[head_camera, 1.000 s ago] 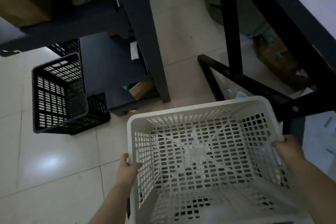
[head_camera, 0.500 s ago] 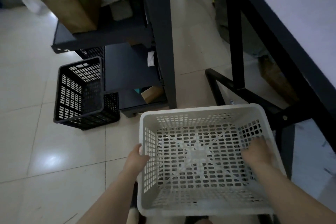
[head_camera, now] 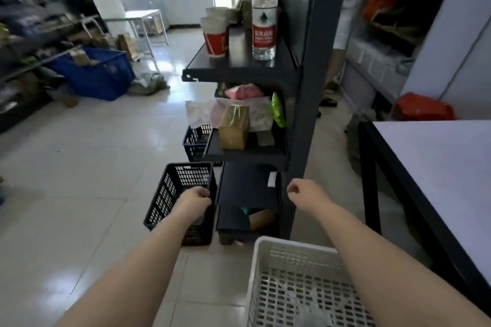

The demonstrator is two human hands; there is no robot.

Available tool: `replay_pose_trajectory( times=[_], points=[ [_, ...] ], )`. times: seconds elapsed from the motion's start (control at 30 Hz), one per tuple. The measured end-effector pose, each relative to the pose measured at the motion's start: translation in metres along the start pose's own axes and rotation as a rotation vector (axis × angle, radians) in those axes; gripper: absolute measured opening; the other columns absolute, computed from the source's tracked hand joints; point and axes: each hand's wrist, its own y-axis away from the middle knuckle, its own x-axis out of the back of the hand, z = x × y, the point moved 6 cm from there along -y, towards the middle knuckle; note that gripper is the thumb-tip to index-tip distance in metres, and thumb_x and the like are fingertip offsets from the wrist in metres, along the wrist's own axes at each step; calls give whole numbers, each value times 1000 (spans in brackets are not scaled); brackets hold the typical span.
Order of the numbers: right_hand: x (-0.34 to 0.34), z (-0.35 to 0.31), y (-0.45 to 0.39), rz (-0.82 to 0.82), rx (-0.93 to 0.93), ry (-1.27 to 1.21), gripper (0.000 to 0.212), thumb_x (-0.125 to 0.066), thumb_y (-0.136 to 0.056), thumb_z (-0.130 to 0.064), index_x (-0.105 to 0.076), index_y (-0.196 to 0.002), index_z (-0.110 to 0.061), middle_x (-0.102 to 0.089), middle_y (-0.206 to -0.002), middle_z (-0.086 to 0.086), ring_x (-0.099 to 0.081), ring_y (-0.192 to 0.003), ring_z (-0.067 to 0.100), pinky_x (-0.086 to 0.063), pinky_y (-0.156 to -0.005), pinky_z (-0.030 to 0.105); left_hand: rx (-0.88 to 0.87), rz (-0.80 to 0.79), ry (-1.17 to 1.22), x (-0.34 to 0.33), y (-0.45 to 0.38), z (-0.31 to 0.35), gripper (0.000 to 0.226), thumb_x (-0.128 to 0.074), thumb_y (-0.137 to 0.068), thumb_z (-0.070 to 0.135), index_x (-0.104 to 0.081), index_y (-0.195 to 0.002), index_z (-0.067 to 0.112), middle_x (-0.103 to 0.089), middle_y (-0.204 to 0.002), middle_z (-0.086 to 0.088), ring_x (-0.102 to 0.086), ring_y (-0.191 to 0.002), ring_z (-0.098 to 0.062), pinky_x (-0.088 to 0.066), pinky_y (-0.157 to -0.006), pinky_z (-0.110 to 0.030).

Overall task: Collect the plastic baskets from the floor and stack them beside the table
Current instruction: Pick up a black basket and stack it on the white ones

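Left hand [head_camera: 195, 200]: gripping black basket [head_camera: 172, 194] rim — 11 o'clock.
Right hand [head_camera: 305, 191]: loosely curled, empty.
White basket [head_camera: 292, 287]: floor, 5 o'clock — beside table [head_camera: 438, 167].

Above the hands we see a dark shelf unit [head_camera: 305, 87] bearing a water bottle [head_camera: 264, 10], paper cups [head_camera: 216, 32] and a brown box [head_camera: 233, 127].

I see a white perforated plastic basket [head_camera: 300, 284], matt, and a black perforated plastic basket [head_camera: 180, 194], slightly shiny. The pale tiled floor [head_camera: 79, 167] is glossy, mirroring window light. The dark metal shelving unit [head_camera: 308, 87] looks smooth and matt; its clear plastic bottle [head_camera: 264, 10] glints.
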Motion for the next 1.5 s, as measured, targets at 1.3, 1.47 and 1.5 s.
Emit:
replay_pose_trajectory(
  times=[1.3, 1.47, 1.5],
  points=[
    [-277, -626, -308, -79, 253, 113, 28, -50, -88, -30, -67, -104, -15, -67, -110, 4, -63, -99, 24, -46, -74, 30, 214, 237, -115, 509, -308, -321, 11, -55, -84, 18, -60, -76, 25, -67, -94, -7, -64, -98, -26, -53, -93, -40],
    [-273, -654, -381, -79, 138, 13, 30, -51, -88, -30, -66, -109, -16, -65, -116, 4, -61, -106, 24, -49, -84, 32, 180, 176, -169, 541, -399, -316, 13, -55, -83, 20, -64, -75, 26, -70, -98, -7, -64, -100, -26, -52, -91, -36],
    [-270, -659, -393, -71, 117, 5, 30, -52, -88, -30, -66, -109, -16, -65, -116, 4, -61, -106, 24, -50, -86, 32, 167, 163, -194, 548, -416, -311, 14, -54, -84, 20, -68, -85, 22, -69, -101, -6, -63, -102, -25, -51, -91, -35]
  ],
)
